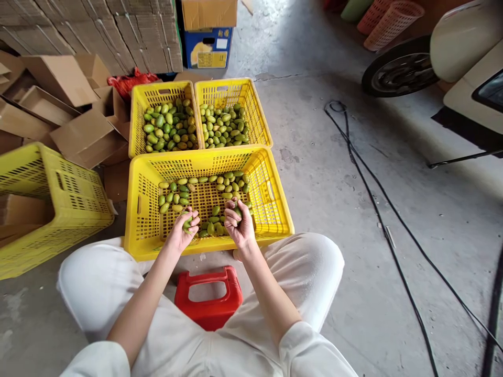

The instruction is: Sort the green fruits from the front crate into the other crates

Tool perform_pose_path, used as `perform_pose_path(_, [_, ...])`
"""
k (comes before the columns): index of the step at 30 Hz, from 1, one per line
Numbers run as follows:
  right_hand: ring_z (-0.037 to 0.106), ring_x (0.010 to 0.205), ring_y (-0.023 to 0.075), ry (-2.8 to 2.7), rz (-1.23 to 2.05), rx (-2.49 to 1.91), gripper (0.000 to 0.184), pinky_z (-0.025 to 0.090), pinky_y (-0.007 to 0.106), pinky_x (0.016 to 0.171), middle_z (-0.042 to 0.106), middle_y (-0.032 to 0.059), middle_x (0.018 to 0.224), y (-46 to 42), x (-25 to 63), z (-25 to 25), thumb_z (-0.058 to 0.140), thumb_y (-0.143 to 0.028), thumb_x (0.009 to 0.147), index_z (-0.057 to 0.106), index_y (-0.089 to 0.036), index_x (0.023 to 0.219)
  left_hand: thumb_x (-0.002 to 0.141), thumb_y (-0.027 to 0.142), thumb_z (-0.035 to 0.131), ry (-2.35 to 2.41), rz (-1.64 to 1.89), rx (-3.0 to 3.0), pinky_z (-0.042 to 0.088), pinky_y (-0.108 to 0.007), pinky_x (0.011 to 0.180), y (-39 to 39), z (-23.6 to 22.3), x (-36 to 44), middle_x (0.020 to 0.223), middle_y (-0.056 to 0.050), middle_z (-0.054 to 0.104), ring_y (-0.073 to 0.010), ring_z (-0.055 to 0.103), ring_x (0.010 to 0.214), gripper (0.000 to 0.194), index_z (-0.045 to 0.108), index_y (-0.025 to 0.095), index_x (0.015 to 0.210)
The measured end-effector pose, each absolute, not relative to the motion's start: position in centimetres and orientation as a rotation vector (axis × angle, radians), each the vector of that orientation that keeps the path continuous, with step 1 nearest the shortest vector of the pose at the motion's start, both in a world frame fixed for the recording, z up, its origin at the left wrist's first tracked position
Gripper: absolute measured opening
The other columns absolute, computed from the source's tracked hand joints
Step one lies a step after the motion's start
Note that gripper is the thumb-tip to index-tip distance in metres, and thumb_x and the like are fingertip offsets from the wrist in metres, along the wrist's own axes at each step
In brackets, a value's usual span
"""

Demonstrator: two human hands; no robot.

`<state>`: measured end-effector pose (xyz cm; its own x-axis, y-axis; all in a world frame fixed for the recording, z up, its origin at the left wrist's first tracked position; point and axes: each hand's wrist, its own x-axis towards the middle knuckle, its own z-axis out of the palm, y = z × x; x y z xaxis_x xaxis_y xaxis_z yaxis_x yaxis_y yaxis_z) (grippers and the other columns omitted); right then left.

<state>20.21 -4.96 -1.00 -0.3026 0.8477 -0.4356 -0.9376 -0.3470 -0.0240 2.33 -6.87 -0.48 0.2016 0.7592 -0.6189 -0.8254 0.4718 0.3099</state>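
My left hand (184,229) is closed around a small green oval fruit (187,224), over the front of the near yellow crate (196,158). To its right, my right hand (239,222) wraps its fingers round another green oval fruit (237,210), partly hidden by them. Below the hands, inside this crate, several loose fruits lie in groups: green and yellow ones at left (173,198), more at the back right (231,181), and mostly green ones (212,226) between my hands. The slotted crate bottom shows between the groups.
Two yellow crates of similar fruit, left (134,120) and right (257,112), adjoin the near crate's far side. Cardboard boxes (84,133) and a tipped yellow crate (74,193) lie left. A red stool (208,311) is between my legs. Black cable (377,207) and a scooter wheel (404,68) are right.
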Motion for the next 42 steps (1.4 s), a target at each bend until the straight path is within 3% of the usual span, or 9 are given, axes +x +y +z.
perform_pose_path(5, [0.061,0.066,0.0087,0.255,1.849,-0.483,0.015,0.056,0.019,0.054,0.063,0.0015,0.087,-5.0,19.9,-0.3,0.056,-0.034,0.091,0.057,-0.02,0.096,0.082,0.017,0.059,0.754,1.121,-0.099,0.041,-0.014,0.042,-7.1,-0.5,2.3,0.079,-0.003,0.056,-0.0075,0.053,0.059,0.006,0.058,0.016,0.088])
perform_pose_path(9, [0.066,0.105,0.0191,0.239,1.792,-0.558,0.013,0.062,0.033,0.076,0.068,0.0061,0.103,-4.8,19.6,0.2,0.057,-0.021,0.086,0.059,-0.021,0.099,0.082,0.018,0.054,0.776,1.128,-0.176,0.057,-0.031,0.067,-7.1,-0.4,2.4,0.097,-0.012,0.066,-0.0193,0.065,0.084,0.023,0.062,0.014,0.103])
perform_pose_path(12, [0.067,0.086,0.0126,0.212,1.781,-0.549,0.014,0.061,0.025,0.069,0.066,0.001,0.093,-4.9,19.6,0.0,0.06,-0.014,0.083,0.057,-0.023,0.094,0.079,0.009,0.056,0.815,1.125,-0.119,0.058,-0.032,0.076,-7.1,-0.5,2.6,0.098,-0.01,0.068,-0.0185,0.066,0.087,0.029,0.063,0.014,0.107])
perform_pose_path(16, [0.052,0.057,0.0033,0.282,1.847,-0.435,0.017,0.049,0.01,0.046,0.06,-0.0022,0.084,-5.0,19.9,-0.7,0.059,-0.007,0.082,0.054,-0.022,0.09,0.077,0.009,0.066,0.772,1.083,-0.02,0.052,-0.019,0.059,-7.1,-1.1,2.6,0.086,-0.005,0.062,-0.0112,0.061,0.071,0.021,0.063,0.014,0.096])
perform_pose_path(21, [0.041,0.046,0.0017,0.28,1.929,-0.382,0.01,0.029,0.006,0.03,0.058,-0.0033,0.081,-5.2,20.2,-0.8,0.053,-0.012,0.089,0.054,-0.021,0.092,0.077,0.003,0.063,0.776,1.137,-0.072,0.043,-0.011,0.049,-7.0,-1.3,2.3,0.08,0.0,0.054,-0.0052,0.052,0.063,0.015,0.059,0.015,0.086])
perform_pose_path(26, [0.063,0.077,0.0122,0.26,1.854,-0.454,0.012,0.059,0.023,0.061,0.066,0.0035,0.092,-5.1,20.0,-0.1,0.059,-0.031,0.088,0.06,-0.021,0.093,0.086,0.022,0.055,0.717,1.143,-0.138,0.04,-0.014,0.044,-6.9,-0.5,2.2,0.085,-0.006,0.056,-0.0092,0.051,0.065,0.008,0.06,0.015,0.089])
perform_pose_path(30, [0.066,0.1,0.0172,0.237,1.766,-0.559,0.009,0.06,0.033,0.083,0.07,0.0029,0.096,-4.9,19.8,-0.1,0.06,-0.018,0.082,0.062,-0.022,0.089,0.084,0.021,0.052,0.765,1.139,-0.152,0.048,-0.022,0.055,-6.8,-0.5,2.4,0.089,-0.01,0.061,-0.0138,0.056,0.071,0.013,0.062,0.013,0.088])
perform_pose_path(36, [0.059,0.062,0.0049,0.296,1.76,-0.546,0.016,0.057,0.015,0.062,0.062,-0.0064,0.073,-4.8,19.7,-0.6,0.064,-0.008,0.079,0.054,-0.021,0.08,0.08,0.02,0.056,0.823,1.053,-0.088,0.05,-0.027,0.06,-6.9,-0.8,2.8,0.087,-0.01,0.063,-0.0168,0.059,0.072,0.014,0.064,0.011,0.086])
perform_pose_path(42, [0.05,0.052,0.0023,0.396,1.879,-0.437,0.019,0.04,0.007,0.039,0.054,-0.0076,0.066,-4.9,20.1,-0.7,0.061,-0.014,0.087,0.046,-0.022,0.078,0.08,0.02,0.056,0.856,1.017,-0.052,0.05,-0.027,0.059,-7.1,-1.0,2.9,0.086,-0.009,0.064,-0.017,0.06,0.072,0.013,0.065,0.012,0.085])
